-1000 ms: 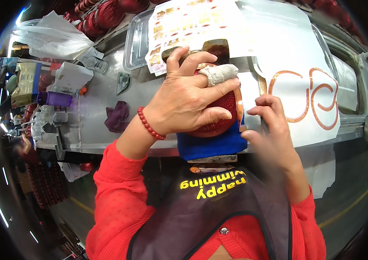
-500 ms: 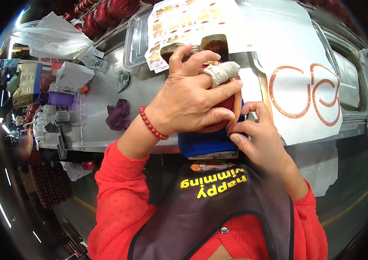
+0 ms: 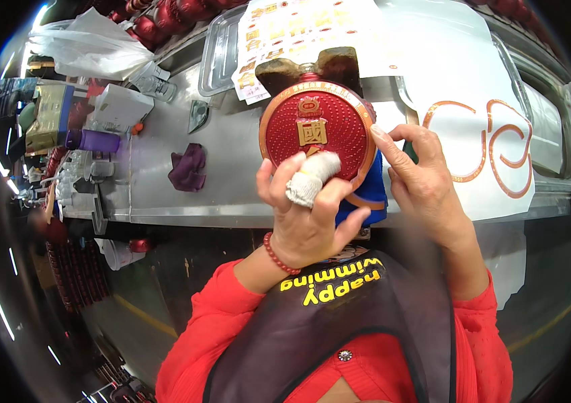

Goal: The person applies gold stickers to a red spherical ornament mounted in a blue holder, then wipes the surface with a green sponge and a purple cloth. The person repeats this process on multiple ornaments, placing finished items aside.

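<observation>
The steel bench [image 3: 154, 181] ends in a front edge that runs just in front of the person's body, and the round red flask [image 3: 283, 127] lies near that edge, neck pointing away, between the two hands. A dark two-pronged rest [image 3: 340, 65] stands at its neck, and blue cloth [image 3: 373, 213] shows at its near right side, reaching the bench's front edge. Room for moving is widest on the left: a stretch of grey steel separates the flask from a crumpled purple cloth [image 3: 187, 167]. On the right, space is tighter, with a white sheet [image 3: 447, 151] carrying curved orange strips [image 3: 483, 158] near the right hand. Beyond the flask, a sheet of gold stickers [image 3: 262, 33] overlaps a clear plastic tray [image 3: 217, 64].

The left hand [image 3: 305, 225] is loosely open, fingers fanned and thumb held apart; its white-wrapped finger lies over the lower face of the flask, below the gold characters [image 3: 312, 132], though whether it presses there cannot be told. The right hand [image 3: 423, 178] is also open, one outstretched fingertip at the flask's right rim, where an orange band [image 3: 359, 107] follows the edge, and the other fingers bent clear of it.
</observation>
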`<action>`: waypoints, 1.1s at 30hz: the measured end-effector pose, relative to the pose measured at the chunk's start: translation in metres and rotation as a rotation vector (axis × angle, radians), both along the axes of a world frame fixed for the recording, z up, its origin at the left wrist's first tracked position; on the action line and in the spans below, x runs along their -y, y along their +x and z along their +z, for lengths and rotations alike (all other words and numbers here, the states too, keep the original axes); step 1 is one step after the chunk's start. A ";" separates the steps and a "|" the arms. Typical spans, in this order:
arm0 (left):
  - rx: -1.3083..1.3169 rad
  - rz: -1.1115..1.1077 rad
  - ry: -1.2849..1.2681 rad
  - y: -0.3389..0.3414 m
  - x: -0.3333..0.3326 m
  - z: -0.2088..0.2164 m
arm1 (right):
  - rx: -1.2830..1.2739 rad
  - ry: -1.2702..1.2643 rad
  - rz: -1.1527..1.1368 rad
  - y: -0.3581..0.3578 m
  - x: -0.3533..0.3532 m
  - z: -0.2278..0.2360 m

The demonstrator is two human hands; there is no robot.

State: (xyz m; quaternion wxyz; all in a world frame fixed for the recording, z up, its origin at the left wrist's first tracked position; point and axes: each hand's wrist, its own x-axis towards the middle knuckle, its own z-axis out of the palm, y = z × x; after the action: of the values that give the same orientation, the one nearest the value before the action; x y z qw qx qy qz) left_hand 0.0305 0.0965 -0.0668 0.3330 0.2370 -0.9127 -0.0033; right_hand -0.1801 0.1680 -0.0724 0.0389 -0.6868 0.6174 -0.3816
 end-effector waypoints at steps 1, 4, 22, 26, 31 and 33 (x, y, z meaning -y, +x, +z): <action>-0.015 0.041 -0.009 -0.005 0.001 -0.006 | -0.031 -0.015 0.001 0.002 0.000 -0.002; -0.027 0.092 -0.046 -0.011 0.001 -0.012 | -0.106 -0.034 -0.011 0.006 -0.005 -0.005; -0.012 0.176 -0.052 0.006 -0.015 -0.023 | -0.175 0.052 -0.016 0.026 -0.026 -0.004; -0.012 0.189 -0.070 0.012 -0.014 -0.025 | -0.180 0.065 -0.019 0.030 -0.028 -0.004; -0.093 0.211 -0.160 0.024 -0.005 -0.026 | -0.196 0.086 -0.016 0.033 -0.029 -0.004; -0.116 0.227 -0.168 0.028 -0.002 -0.027 | -0.188 0.099 -0.009 0.035 -0.030 -0.003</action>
State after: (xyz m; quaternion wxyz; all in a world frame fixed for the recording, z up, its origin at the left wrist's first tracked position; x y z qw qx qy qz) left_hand 0.0582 0.0980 -0.0940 0.4020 0.3095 -0.8563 0.0969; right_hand -0.1446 0.1979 -0.0758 0.0130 -0.7141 0.6395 -0.2847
